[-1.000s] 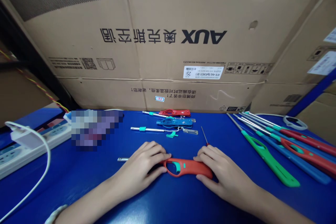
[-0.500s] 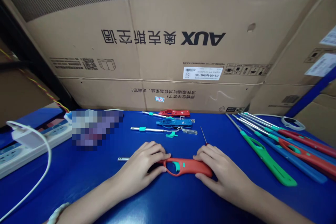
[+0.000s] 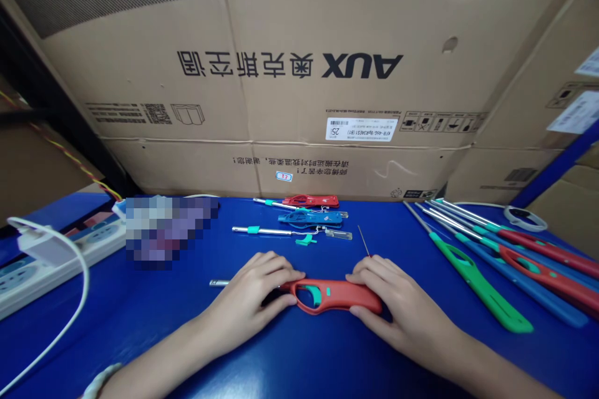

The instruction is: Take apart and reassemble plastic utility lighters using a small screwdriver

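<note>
Lighter [image 3: 349, 297], orange-red, set crosswise at the middle of the blue desk [image 3: 285, 361], its tube protruding to the left. The left hand [image 3: 262, 287] has its fingers closed about the neck; those of the right hand [image 3: 390, 296] grip the butt. Whether the lighter touches the desk cannot be told. A thin rod [image 3: 364, 240] projects beyond the right hand, its red end partly hidden. Desk surface extends between the lighter and the near edge of view, and on the left as far as the power strip [image 3: 99, 235]. Beyond lie a loose tube [image 3: 269, 231] wired to a clear tank [image 3: 339, 235], contents indiscernible, then a blue shell [image 3: 313, 219] and a red shell [image 3: 318, 201]. Other lighters [image 3: 486, 290] bound the right; cardboard [image 3: 290, 106] stands along the far edge.
</note>
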Demonstrator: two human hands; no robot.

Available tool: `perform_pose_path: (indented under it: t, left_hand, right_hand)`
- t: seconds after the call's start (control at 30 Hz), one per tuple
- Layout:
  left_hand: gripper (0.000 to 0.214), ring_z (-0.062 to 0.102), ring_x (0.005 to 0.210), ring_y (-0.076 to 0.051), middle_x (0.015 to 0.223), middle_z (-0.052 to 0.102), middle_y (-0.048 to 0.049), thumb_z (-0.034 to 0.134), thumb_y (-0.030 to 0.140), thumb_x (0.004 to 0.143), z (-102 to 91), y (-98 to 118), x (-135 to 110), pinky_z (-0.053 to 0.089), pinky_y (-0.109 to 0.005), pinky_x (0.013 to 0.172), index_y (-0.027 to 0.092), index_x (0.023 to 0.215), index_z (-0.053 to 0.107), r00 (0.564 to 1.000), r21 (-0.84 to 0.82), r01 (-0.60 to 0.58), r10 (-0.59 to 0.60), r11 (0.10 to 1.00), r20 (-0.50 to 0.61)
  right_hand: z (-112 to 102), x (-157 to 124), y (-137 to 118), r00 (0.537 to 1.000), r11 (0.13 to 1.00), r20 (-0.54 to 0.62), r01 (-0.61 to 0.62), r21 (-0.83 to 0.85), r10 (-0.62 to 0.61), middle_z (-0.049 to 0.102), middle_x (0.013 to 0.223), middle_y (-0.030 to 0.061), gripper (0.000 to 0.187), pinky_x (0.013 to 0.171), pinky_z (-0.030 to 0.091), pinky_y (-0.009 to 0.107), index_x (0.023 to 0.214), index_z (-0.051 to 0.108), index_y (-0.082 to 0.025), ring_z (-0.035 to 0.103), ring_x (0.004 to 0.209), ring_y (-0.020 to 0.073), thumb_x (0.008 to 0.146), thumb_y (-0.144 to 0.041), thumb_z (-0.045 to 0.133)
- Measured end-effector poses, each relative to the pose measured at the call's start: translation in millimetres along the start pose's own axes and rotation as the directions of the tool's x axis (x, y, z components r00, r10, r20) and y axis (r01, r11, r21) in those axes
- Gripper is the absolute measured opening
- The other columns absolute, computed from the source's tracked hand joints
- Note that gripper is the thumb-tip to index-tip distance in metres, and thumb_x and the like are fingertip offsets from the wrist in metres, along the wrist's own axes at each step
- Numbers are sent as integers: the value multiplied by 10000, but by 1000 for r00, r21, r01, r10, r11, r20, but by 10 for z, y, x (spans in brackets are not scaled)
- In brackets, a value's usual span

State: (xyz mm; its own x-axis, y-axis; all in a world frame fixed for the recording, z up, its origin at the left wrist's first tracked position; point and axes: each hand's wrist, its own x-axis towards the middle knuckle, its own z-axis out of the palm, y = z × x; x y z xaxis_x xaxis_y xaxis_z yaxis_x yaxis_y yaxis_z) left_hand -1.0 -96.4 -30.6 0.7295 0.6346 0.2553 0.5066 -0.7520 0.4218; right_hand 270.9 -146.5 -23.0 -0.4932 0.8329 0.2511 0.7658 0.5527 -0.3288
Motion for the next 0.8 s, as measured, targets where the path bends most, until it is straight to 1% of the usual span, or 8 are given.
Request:
perform_pose_path:
  t: [0.13,0.23,0.5,0.63,0.8]
  left_hand:
    - [240,556,957,-224,1064,631,-55,549,296,949,14,0,-3,398,-385,859,242,1178,597,1000,13,5,-5,1000,16]
    - [236,556,963,-223,1076,622,-50,553,275,947,16,12,-1,396,-387,859,248,1177,595,1000,21,3,-4,1000,26]
    - [233,553,982,-221,1086,605,-45,552,253,941,4,45,-8,401,-398,909,254,1169,598,999,4,31,-31,1000,23]
    - [214,553,964,-225,1076,601,-50,558,243,937,-15,64,2,404,-409,898,242,1146,604,998,3,34,-34,999,46]
    - [214,547,957,-223,1069,594,-50,551,237,940,-9,55,4,400,-409,896,235,1146,606,998,3,33,-33,999,57]
  right_hand:
    - [14,3,8,999,1000,35,-25,11,24,602,1002,61,163,904,429,470,1027,574,-204,568,923,238,865,-210,585]
    - [21,5,10,997,999,60,-44,12,43,601,995,58,147,905,427,463,1011,577,-202,566,917,232,864,-211,588]
    - [25,25,-12,996,999,74,-50,2,50,610,969,49,115,885,436,429,978,591,-209,572,894,222,864,-226,591]
    - [27,31,-35,994,998,98,-55,-1,55,603,985,54,108,873,436,426,981,588,-205,566,907,228,876,-224,580]
    - [42,32,-37,993,998,96,-63,-4,63,598,991,54,107,868,430,426,979,592,-206,564,918,232,872,-215,584]
